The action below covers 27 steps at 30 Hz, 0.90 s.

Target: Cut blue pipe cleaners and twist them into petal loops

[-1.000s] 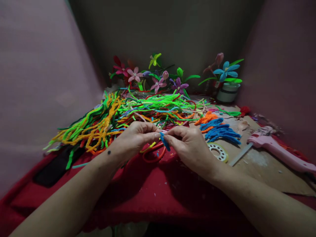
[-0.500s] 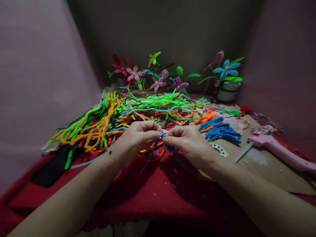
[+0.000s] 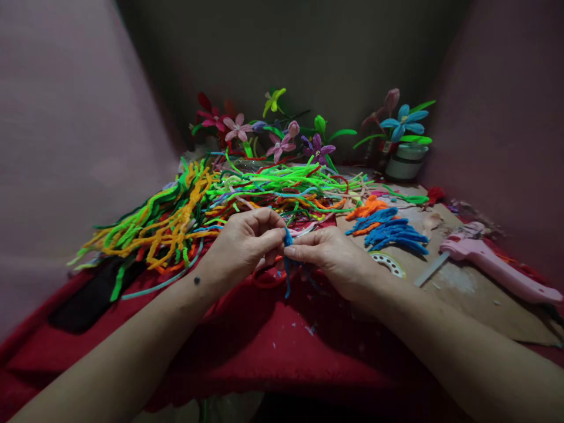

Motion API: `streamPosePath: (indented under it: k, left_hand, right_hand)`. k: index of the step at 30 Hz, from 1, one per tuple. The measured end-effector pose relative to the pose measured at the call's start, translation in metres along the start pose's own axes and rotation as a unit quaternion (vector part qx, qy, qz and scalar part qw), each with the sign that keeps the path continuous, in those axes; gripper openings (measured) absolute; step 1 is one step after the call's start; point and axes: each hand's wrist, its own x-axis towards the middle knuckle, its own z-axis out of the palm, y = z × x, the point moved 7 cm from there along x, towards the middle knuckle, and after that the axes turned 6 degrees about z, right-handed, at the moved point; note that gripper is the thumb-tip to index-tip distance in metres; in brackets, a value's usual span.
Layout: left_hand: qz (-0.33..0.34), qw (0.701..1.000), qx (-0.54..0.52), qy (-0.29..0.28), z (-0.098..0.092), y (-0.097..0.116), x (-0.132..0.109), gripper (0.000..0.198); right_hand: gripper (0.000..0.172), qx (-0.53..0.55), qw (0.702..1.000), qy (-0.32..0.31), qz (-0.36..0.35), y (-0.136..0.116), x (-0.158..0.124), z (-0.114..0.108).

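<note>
Between my hands, above the red cloth (image 3: 282,346), is a blue pipe cleaner (image 3: 288,239), with a thin end hanging straight down. My left hand (image 3: 253,235) pinches it between thumb and forefinger. From the other side my right hand (image 3: 324,249) grips it with thumb and fingers; part of the blue piece is hidden behind the fingers. Behind the hands lie red-handled scissors (image 3: 267,279), mostly covered. Folded blue pipe cleaner pieces (image 3: 394,232) are stacked to the right, beside orange ones (image 3: 370,207).
Loose green pipe cleaners (image 3: 282,182) and orange strands (image 3: 176,217) pile up behind and left. A black flat object (image 3: 81,305) lies at left. A pink glue gun (image 3: 493,261) rests on cardboard (image 3: 467,299) at right, near a white ring spool (image 3: 390,264). Pipe-cleaner flowers (image 3: 277,147) stand at the back.
The blue pipe cleaner has turned between my fingers: its loose end, slanting down-left before, now hangs vertically. Both hands keep their pinch. The view has shifted slightly.
</note>
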Motion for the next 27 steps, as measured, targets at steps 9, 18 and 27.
streamPosePath:
  k: [9, 18, 27]
  left_hand:
    - [-0.054, 0.986, -0.147, -0.052, 0.003, -0.021, 0.006, 0.019]
    - [0.019, 0.989, 0.124, 0.079, -0.005, -0.006, 0.005, 0.021]
    - [-0.005, 0.998, 0.043, 0.044, -0.009, -0.014, 0.010, 0.025]
  right_hand:
    - [0.018, 0.056, 0.998, -0.012, 0.018, 0.004, 0.003, 0.002]
    - [0.026, -0.019, 0.999, 0.020, 0.038, 0.006, 0.002, 0.004]
    - [0.030, 0.059, 0.998, -0.028, 0.000, 0.007, 0.006, 0.006]
